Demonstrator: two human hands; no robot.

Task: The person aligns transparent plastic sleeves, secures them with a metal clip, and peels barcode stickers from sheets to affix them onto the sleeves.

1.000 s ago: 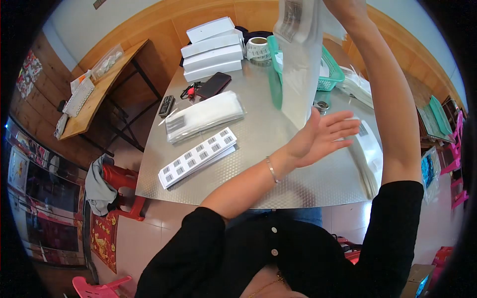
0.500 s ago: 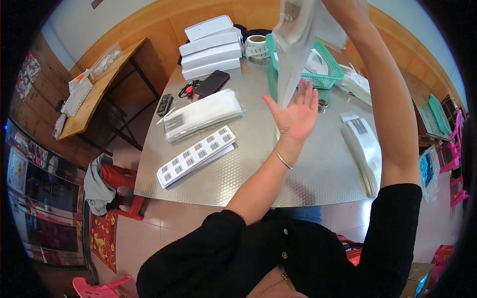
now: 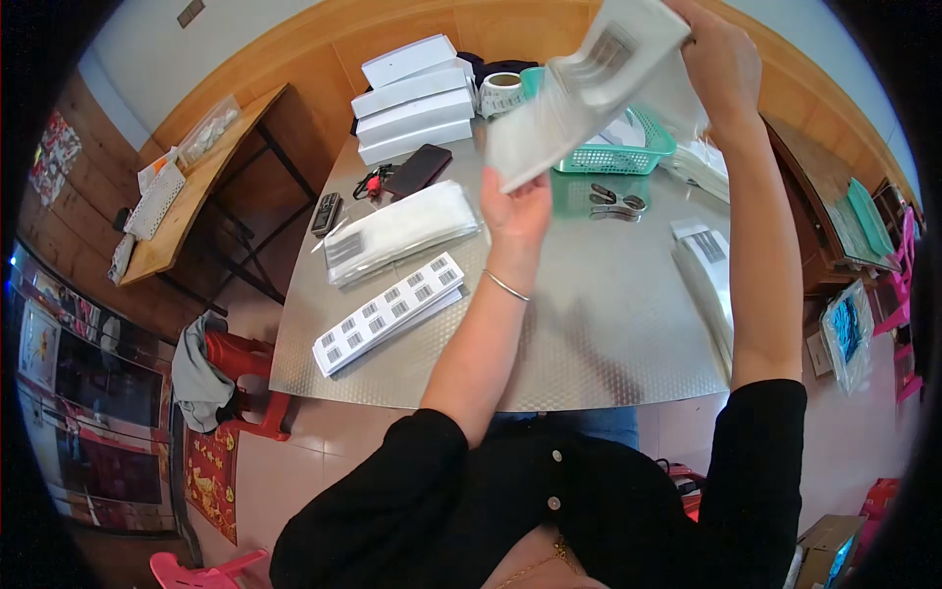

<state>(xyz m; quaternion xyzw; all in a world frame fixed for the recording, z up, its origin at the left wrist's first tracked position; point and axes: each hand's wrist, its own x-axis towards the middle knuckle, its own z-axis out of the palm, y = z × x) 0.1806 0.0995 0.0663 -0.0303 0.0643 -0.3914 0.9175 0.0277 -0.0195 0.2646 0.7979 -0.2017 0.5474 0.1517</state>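
Note:
A bundle of clear plastic bags [image 3: 589, 93] with a printed barcode patch hangs slanted above the table, between my two hands. My right hand [image 3: 723, 64] is closed on its upper right end. At the lower left end, my left hand [image 3: 517, 208] holds the bundle, its fingers partly hidden behind the plastic. Left of that hand, another pile of bags [image 3: 407, 228] lies on the metal table [image 3: 589, 334]. A folded strip of barcode labels [image 3: 388, 312] is in front of that pile. Small dark-handled scissors or snips [image 3: 618, 202] lie right of my left hand.
White boxes [image 3: 414, 103] are stacked at the back beside a label roll [image 3: 501, 95]. A green basket [image 3: 628, 157] stands behind the bundle. More bags [image 3: 705, 260] lie along the right edge. A dark phone [image 3: 418, 171] and a small keypad phone [image 3: 326, 213] rest at left.
The bundle has tilted from hanging nearly upright to a slant toward the left. My left hand has moved left and gone from open to holding its lower end. The snips are now uncovered.

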